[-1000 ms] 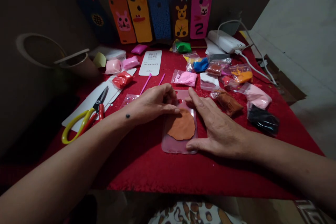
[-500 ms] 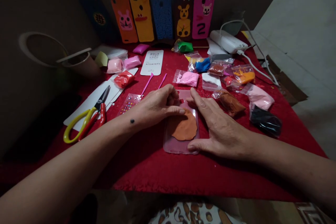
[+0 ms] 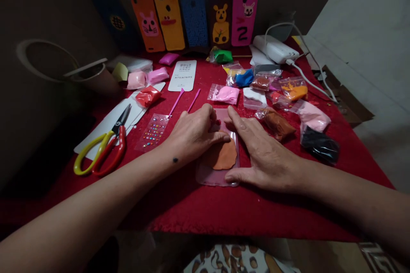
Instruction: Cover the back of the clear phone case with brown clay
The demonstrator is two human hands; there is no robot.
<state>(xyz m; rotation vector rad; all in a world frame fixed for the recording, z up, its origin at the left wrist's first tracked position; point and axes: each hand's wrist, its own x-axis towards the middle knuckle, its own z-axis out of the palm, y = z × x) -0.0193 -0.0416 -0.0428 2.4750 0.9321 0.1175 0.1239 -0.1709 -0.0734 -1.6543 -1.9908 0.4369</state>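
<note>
A clear phone case (image 3: 218, 178) lies flat on the red cloth in front of me, a flattened sheet of orange modelling clay (image 3: 226, 158) on its back. My left hand (image 3: 201, 130) reaches over it from the left, fingers curled near the case's upper part and thumb pressing on the clay's top edge. Along the case's right edge my right hand (image 3: 264, 153) holds it, index finger stretched towards the top corner and thumb at the lower right. The left hand hides the clay's left part.
Scissors (image 3: 109, 145), a gem sticker sheet (image 3: 153, 132) and pink clay tools (image 3: 177, 102) lie left. Bagged clay, including brown (image 3: 278, 124) and black (image 3: 320, 144), lies right. Decorated cases (image 3: 221, 23) lean at the back near a white power bank (image 3: 277, 49) with a cable.
My left thumb has shifted slightly right along the clay's top edge, and the left forearm has swung a little rightwards. My right hand keeps its place on the case. The whole view has shifted slightly.
</note>
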